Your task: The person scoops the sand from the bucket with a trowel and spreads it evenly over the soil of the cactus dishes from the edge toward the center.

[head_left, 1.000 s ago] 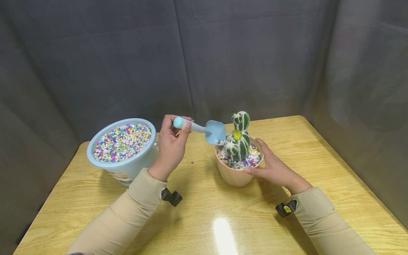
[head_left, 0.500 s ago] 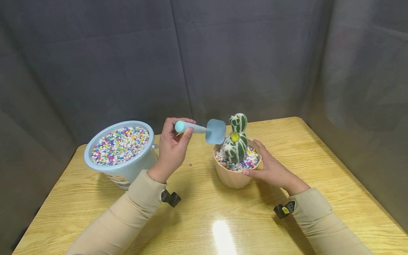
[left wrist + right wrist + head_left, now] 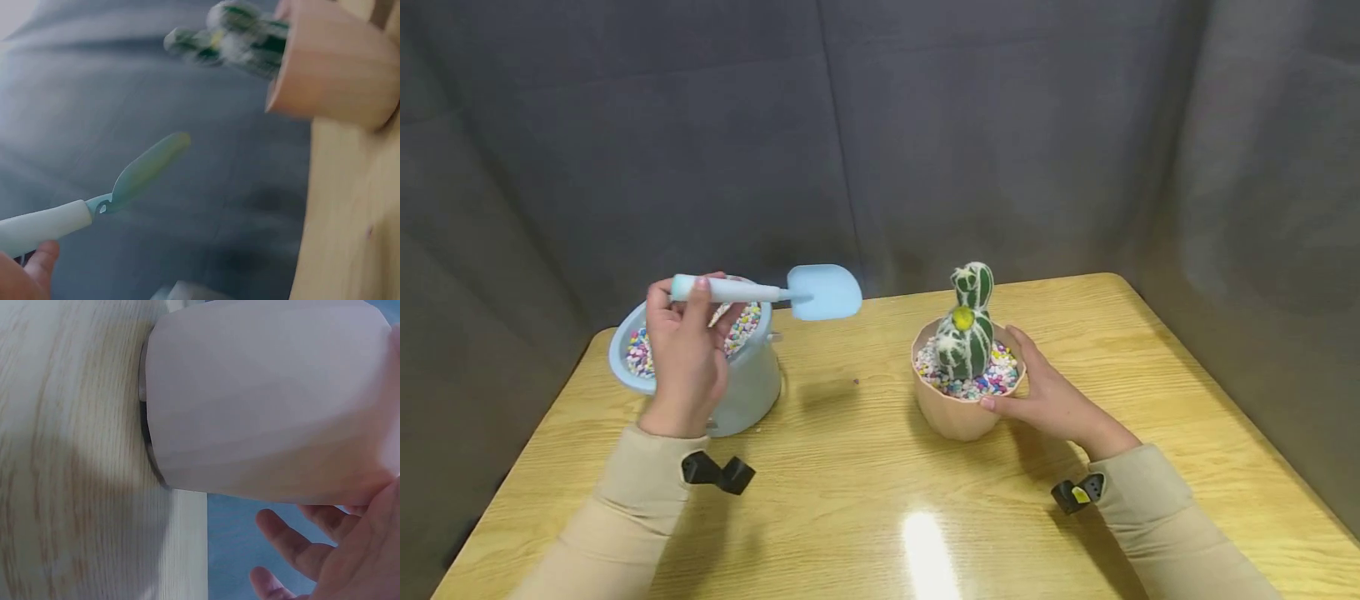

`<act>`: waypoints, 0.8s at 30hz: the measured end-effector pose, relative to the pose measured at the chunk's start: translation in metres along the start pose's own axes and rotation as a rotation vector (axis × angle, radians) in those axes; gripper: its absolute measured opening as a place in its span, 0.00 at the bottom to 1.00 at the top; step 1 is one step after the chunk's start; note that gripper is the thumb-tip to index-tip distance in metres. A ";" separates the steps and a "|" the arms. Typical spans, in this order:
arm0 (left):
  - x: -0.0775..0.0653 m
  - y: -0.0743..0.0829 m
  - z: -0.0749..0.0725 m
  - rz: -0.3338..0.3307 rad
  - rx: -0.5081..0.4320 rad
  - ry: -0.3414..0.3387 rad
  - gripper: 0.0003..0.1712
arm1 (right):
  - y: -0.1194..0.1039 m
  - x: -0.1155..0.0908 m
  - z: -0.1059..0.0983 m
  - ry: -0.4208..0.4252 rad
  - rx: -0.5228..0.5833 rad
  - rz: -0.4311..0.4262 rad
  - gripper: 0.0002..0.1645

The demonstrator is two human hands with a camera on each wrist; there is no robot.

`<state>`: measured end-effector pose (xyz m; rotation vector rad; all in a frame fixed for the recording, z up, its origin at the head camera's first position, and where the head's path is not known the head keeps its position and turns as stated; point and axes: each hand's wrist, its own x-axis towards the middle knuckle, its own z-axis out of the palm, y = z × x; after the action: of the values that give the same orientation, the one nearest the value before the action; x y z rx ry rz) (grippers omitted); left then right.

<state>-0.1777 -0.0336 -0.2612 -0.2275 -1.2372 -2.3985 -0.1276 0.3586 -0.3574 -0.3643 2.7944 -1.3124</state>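
Observation:
My left hand (image 3: 688,350) grips the handle of a light-blue hand shovel (image 3: 826,292) and holds it in the air, in front of and above a blue bucket (image 3: 748,392) of multicoloured pebbles. No pebbles show on the shovel's blade. In the left wrist view the shovel (image 3: 147,169) appears blurred, its blade seen from the side. My right hand (image 3: 1052,400) holds a peach flower pot (image 3: 955,417) at its rim, thumb in front. The pot stands on the table with a white-striped green cactus (image 3: 966,346) upright amid pebbles. From the right wrist, the pot's wall (image 3: 269,400) fills much of the view.
A wooden table (image 3: 865,492) carries the bucket at left and the pot right of centre. One small purple pebble (image 3: 856,381) lies between them. A dark grey curtain (image 3: 880,150) hangs behind and at both sides.
My left hand has moved left with the shovel, away from the cactus and over to the bucket. The few pebbles on the blade have gone. My right hand stays on the pot.

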 end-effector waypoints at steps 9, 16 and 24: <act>0.031 0.061 -0.071 0.018 -0.059 0.240 0.13 | -0.001 0.001 0.000 0.012 0.005 0.008 0.70; 0.036 0.082 -0.104 -0.011 -0.014 0.292 0.18 | 0.000 0.002 -0.002 0.006 0.009 -0.004 0.70; 0.038 0.083 -0.122 -0.025 0.030 0.384 0.19 | -0.009 0.001 -0.007 0.024 0.002 0.029 0.73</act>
<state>-0.1685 -0.1862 -0.2591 0.2491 -1.0978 -2.2992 -0.1278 0.3576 -0.3459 -0.3089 2.8067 -1.3223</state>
